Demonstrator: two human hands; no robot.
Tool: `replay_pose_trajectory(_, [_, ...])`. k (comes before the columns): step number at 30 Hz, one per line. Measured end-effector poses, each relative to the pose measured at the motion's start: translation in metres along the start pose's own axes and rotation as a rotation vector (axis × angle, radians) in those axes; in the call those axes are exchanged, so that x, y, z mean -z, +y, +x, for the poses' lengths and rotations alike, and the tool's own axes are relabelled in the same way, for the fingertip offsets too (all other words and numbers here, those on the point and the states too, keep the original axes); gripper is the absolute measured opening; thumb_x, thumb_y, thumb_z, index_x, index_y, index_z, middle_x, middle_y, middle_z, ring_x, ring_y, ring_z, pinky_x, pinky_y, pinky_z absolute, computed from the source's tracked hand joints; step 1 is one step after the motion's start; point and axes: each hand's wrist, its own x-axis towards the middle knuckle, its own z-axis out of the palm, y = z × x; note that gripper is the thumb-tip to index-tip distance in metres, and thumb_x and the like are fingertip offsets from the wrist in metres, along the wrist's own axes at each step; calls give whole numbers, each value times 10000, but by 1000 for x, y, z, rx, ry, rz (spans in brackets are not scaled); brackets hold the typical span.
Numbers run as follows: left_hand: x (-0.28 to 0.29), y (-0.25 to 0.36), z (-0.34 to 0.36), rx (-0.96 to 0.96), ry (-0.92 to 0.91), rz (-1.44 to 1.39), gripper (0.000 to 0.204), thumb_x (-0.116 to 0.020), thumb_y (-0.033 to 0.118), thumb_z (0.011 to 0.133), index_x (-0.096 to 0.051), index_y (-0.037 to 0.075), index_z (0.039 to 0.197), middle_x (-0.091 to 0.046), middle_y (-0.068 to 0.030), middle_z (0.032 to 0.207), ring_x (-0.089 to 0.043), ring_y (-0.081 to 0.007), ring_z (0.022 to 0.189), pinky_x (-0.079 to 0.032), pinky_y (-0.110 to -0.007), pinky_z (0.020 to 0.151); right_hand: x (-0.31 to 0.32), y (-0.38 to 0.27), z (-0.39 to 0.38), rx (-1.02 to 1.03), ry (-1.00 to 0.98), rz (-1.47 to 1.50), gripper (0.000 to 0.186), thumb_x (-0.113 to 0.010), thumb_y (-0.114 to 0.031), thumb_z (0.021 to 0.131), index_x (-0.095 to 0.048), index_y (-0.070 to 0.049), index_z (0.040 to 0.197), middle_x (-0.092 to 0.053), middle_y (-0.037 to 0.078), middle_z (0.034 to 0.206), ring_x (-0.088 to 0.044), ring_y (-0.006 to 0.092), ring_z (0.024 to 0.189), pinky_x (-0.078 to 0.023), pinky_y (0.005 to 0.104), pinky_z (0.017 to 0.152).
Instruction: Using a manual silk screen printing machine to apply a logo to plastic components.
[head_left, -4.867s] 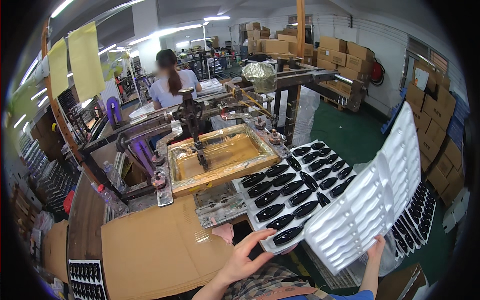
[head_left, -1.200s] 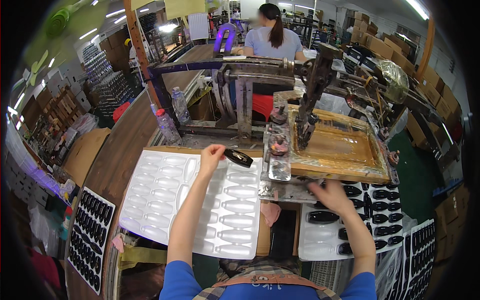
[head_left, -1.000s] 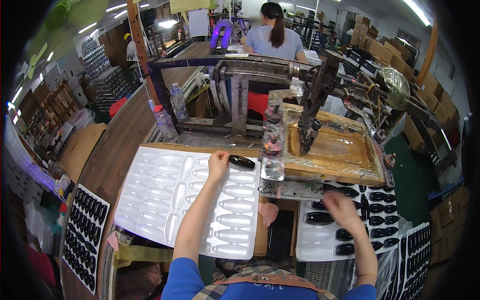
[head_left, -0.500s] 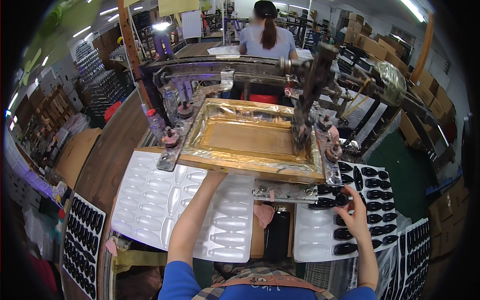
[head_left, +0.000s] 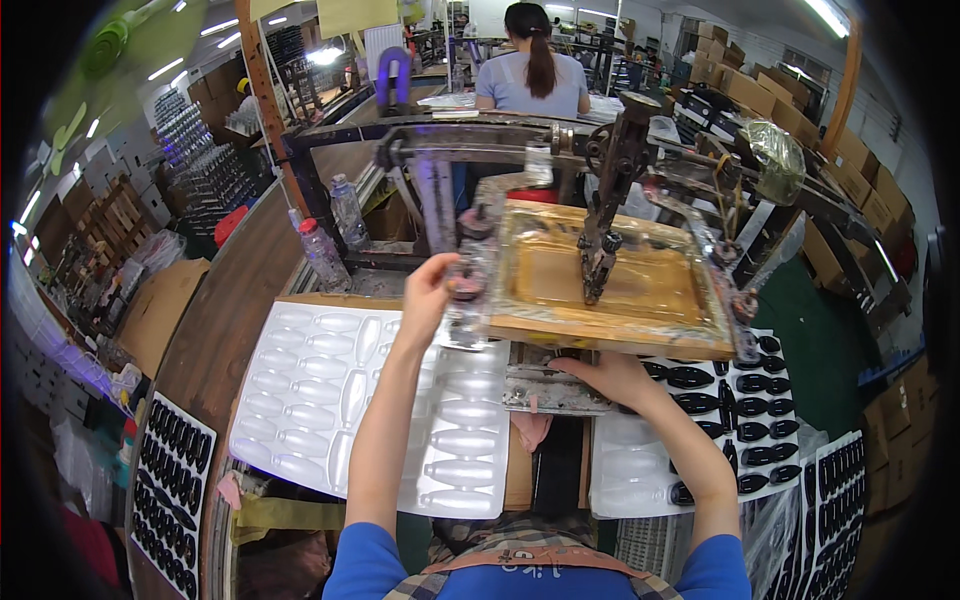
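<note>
A wooden screen-printing frame with an amber mesh hangs tilted from a metal rig in front of me. My left hand is closed at its left side, fingers curled against the metal clamp bar below a dark knob. My right hand reaches under the frame's lower edge, above a stained metal fixture. Its thumb points left and the other fingers are partly hidden by the frame. A dark sliver shows at these fingertips, apparently a black bottle-shaped piece, mostly covered.
A white moulded tray with bottle-shaped hollows lies left; another at right holds several black pieces. More filled trays stand at far left and far right. Plastic bottles stand behind. Another person sits ahead, back turned.
The screen frame has swung to the right. My left hand has come from beneath it to its left clamp bar. My right hand has moved from the right tray to the fixture under the frame.
</note>
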Motion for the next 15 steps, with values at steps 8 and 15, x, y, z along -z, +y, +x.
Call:
replay_pose_trajectory(8, [61, -55, -54, 137, 141, 449, 116, -559, 66, 812, -565, -31, 875, -594, -39, 746, -559, -91, 630, -464, -208, 584, 32, 36, -36, -45, 255, 169, 313, -458, -206, 849, -518, 35, 1039, -554, 218, 1017, -494, 364, 1001, -380, 360, 863])
replay_pose_trajectory(15, [56, -84, -73, 143, 184, 856, 137, -566, 96, 779, -575, -24, 844, -598, -113, 693, -583, -201, 625, -465, -289, 583, 22, 74, -85, -21, -83, -587, 362, -634, -288, 714, -587, -14, 945, -592, 150, 846, -549, 324, 813, -452, 382, 714])
